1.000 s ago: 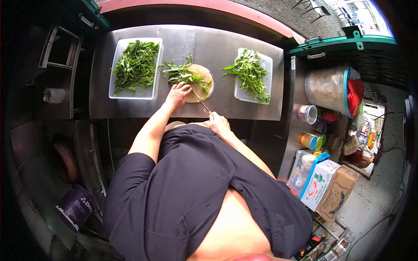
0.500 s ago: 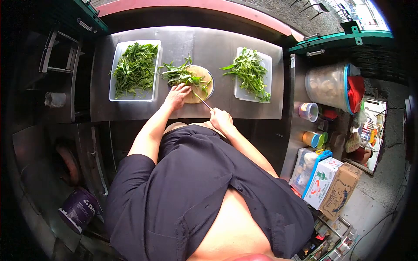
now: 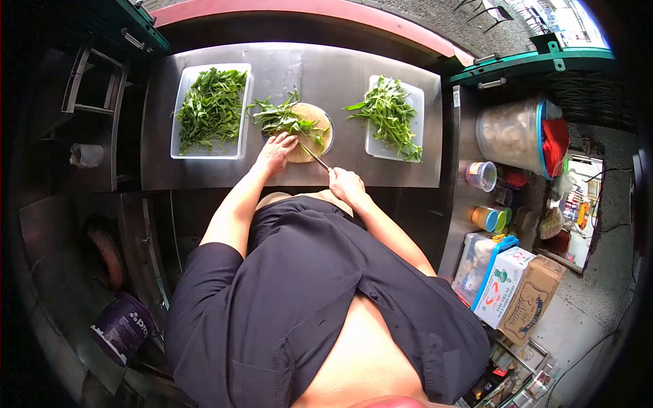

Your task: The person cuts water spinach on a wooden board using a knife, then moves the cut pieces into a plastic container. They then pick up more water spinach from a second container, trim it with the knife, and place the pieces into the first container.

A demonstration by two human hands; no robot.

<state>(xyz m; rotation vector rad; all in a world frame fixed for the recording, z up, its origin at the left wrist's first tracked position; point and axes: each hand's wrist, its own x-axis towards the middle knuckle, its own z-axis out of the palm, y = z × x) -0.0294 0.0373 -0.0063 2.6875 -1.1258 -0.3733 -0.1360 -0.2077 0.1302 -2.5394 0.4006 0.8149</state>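
The left hand (image 3: 275, 151) lies on the near edge of a round light wooden cutting board (image 3: 320, 136), with the fingers bent and pressed down on a bunch of long green leafy stems (image 3: 284, 118). It holds them against the board and does not lift them. The bunch lies across the board, and its leafy ends hang over the left edge onto the grey stainless steel table (image 3: 306, 68).

The right hand (image 3: 345, 185) is closed into a fist around the handle of a thin metal knife (image 3: 314, 156). The blade points up and to the left and meets the board just beside the left fingers. Whether the edge touches the stems I cannot tell — it is too small to see.

On the left of the board, close beside it, stands a white rectangular plastic tray (image 3: 204, 153) filled with loose green leaves (image 3: 211, 105). On the right, a little apart, a second white rectangular tray (image 3: 377, 146) carries a smaller heap of leafy stems (image 3: 391, 112), and some of them reach over its edges.

Further right, on a side shelf, stands a big clear plastic tub (image 3: 507, 136), and below it — near the person's right elbow — a white printed carton (image 3: 503, 285).
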